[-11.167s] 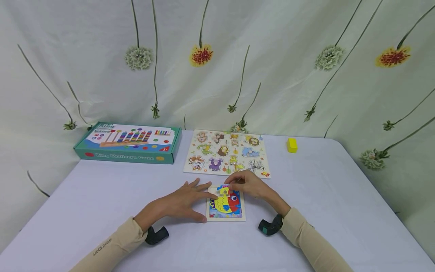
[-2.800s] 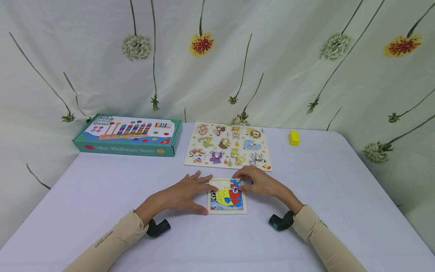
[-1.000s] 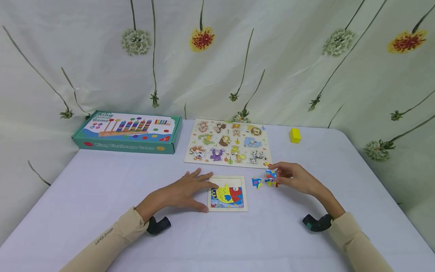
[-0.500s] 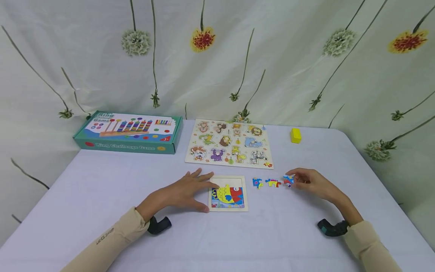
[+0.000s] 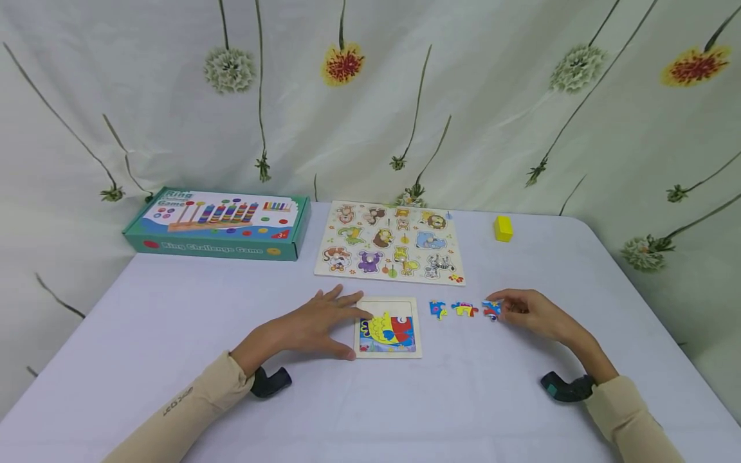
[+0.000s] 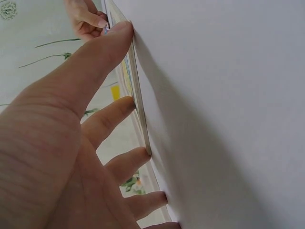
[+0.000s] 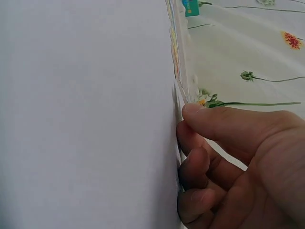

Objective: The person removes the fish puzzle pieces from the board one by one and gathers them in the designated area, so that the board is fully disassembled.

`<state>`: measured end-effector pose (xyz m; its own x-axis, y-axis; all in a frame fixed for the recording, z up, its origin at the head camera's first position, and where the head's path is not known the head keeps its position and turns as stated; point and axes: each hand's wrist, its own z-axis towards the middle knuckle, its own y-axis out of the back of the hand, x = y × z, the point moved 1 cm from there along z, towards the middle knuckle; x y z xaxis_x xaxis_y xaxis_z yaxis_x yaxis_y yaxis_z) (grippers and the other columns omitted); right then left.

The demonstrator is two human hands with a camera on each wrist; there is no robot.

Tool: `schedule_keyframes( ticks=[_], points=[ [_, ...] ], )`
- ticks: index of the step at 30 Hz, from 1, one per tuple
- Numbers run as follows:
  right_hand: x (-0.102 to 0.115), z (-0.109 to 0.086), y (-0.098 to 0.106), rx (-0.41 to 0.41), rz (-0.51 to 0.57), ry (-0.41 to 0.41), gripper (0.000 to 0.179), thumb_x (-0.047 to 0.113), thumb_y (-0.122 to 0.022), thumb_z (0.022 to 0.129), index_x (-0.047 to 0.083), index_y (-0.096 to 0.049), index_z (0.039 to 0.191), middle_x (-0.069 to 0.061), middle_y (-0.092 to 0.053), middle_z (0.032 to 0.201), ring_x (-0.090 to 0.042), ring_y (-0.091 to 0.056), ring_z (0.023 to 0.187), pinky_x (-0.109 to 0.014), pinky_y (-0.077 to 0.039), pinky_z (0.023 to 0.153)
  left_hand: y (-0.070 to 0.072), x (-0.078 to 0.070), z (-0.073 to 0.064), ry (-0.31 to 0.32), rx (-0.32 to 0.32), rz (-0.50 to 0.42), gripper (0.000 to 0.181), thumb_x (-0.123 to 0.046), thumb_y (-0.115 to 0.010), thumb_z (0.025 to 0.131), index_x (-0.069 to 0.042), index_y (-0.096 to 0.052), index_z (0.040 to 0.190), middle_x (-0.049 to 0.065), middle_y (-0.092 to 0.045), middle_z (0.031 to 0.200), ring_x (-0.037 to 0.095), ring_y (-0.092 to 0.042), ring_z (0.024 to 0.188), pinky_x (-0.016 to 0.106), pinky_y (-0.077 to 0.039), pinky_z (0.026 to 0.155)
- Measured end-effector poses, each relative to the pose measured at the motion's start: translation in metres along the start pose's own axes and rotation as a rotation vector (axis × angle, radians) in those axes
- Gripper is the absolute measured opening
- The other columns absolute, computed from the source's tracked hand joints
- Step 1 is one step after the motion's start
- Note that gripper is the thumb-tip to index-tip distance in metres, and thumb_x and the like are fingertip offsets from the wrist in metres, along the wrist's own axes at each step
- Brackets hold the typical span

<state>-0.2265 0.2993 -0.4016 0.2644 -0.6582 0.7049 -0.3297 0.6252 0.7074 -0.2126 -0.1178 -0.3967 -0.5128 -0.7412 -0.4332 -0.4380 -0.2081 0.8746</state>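
A small wooden jigsaw tray with a yellow and red fish picture lies on the table, its upper strip bare wood. My left hand spreads its fingers along the tray's left side, thumb at the near left corner, index fingertip over the picture. In the left wrist view, the thumb rests on the tray's edge. To the right, two puzzle pieces lie in a row, a blue one and a yellow-red one. My right hand pinches a third, blue and red puzzle piece at the row's right end.
Behind the tray lies an animal peg puzzle board. A green ring game box stands at the back left, and a yellow block at the back right. A patterned cloth hangs behind the table.
My right hand has taken pieces from the tray's upper part and moved right, leaving two in a row. The piece it pinches has turned slightly in the last half second. The left hand stays put.
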Motion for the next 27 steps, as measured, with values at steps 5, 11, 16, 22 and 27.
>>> schedule_keyframes(
  ticks=[5, 11, 16, 22, 27],
  points=[
    [0.0036, 0.0008, -0.0018, -0.007, -0.031, -0.032, 0.033, 0.005, -0.064, 0.089, -0.001, -0.062, 0.122, -0.002, -0.055, 0.083, -0.012, -0.048, 0.074, -0.018, -0.041, 0.06, -0.0006, 0.0011, 0.0003, -0.001, 0.002, -0.002, 0.069, -0.045, -0.076, 0.077, -0.034, -0.05, 0.139, 0.001, -0.023, 0.159, 0.039, -0.005, 0.146, 0.062, -0.005, 0.115],
    [0.0053, 0.0015, -0.0029, -0.011, -0.066, -0.026, 0.033, 0.003, -0.064, 0.088, -0.001, -0.063, 0.12, -0.002, -0.054, 0.08, -0.012, -0.047, 0.072, -0.018, -0.04, 0.06, -0.0002, 0.001, 0.0005, -0.004, -0.001, 0.001, 0.069, -0.045, -0.076, 0.077, -0.033, -0.05, 0.139, 0.002, -0.023, 0.159, 0.039, -0.004, 0.146, 0.062, -0.005, 0.115],
    [0.0055, 0.002, -0.0033, -0.016, -0.075, -0.025, 0.032, 0.003, -0.064, 0.088, 0.0, -0.063, 0.12, -0.001, -0.053, 0.08, -0.012, -0.047, 0.072, -0.019, -0.04, 0.059, 0.0003, 0.0, 0.0009, -0.002, 0.001, 0.005, 0.069, -0.044, -0.077, 0.077, -0.033, -0.05, 0.139, 0.002, -0.023, 0.159, 0.039, -0.005, 0.146, 0.062, -0.006, 0.115],
    [0.0062, 0.0019, -0.004, -0.019, -0.068, -0.027, 0.033, 0.004, -0.064, 0.088, 0.0, -0.063, 0.121, -0.001, -0.053, 0.079, -0.012, -0.047, 0.072, -0.019, -0.04, 0.059, 0.0007, -0.0001, 0.0005, -0.005, -0.001, 0.004, 0.069, -0.044, -0.077, 0.077, -0.032, -0.05, 0.139, 0.003, -0.023, 0.159, 0.04, -0.005, 0.146, 0.063, -0.006, 0.114],
    [0.0054, 0.0023, -0.0044, -0.014, -0.05, -0.03, 0.036, 0.005, -0.066, 0.087, 0.001, -0.061, 0.122, -0.001, -0.055, 0.08, -0.012, -0.047, 0.07, -0.019, -0.04, 0.058, 0.0014, 0.0, -0.0011, -0.01, -0.008, -0.015, 0.073, -0.044, -0.077, 0.076, -0.029, -0.048, 0.142, 0.004, -0.024, 0.158, 0.041, -0.006, 0.146, 0.063, -0.005, 0.114]
  ],
)
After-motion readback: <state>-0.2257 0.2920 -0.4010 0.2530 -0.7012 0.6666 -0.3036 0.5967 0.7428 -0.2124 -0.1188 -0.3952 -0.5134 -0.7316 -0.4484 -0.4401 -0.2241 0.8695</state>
